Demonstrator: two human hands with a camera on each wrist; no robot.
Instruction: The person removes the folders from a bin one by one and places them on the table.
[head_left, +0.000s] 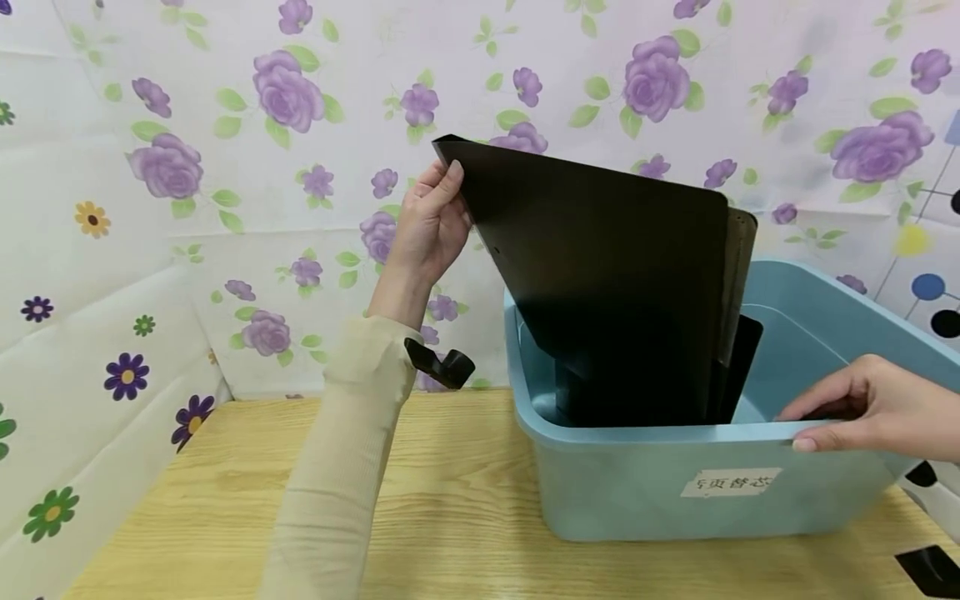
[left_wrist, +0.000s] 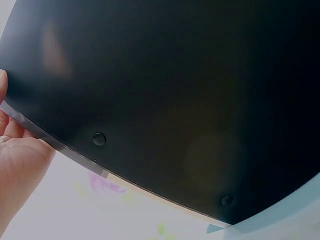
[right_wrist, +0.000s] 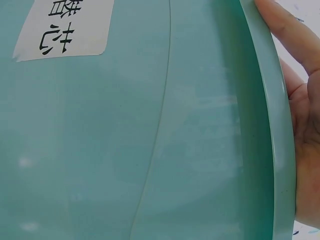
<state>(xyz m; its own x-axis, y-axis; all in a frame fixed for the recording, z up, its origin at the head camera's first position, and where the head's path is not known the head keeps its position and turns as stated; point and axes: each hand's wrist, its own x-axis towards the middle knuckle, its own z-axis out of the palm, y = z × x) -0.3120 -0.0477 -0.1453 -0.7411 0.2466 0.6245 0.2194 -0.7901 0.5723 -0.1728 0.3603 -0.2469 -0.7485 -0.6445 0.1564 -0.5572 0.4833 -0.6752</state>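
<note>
Floral backdrop (head_left: 337,75); left grip (head_left: 433,218) pinches folder (head_left: 600,267), right grip (head_left: 885,408) bin rim (head_left: 645,435); left-wrist view adds two studs (left_wrist: 99,139).

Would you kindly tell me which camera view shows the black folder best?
The head view: it shows the black folder from its top edge down into the blue bin. The left wrist view shows only part of its face, close up; the right wrist view shows none.

Cream ribbed sleeve (head_left: 330,467) with wrinkled cuff (head_left: 369,346) and black curved wrist attachment (head_left: 452,369)
</note>
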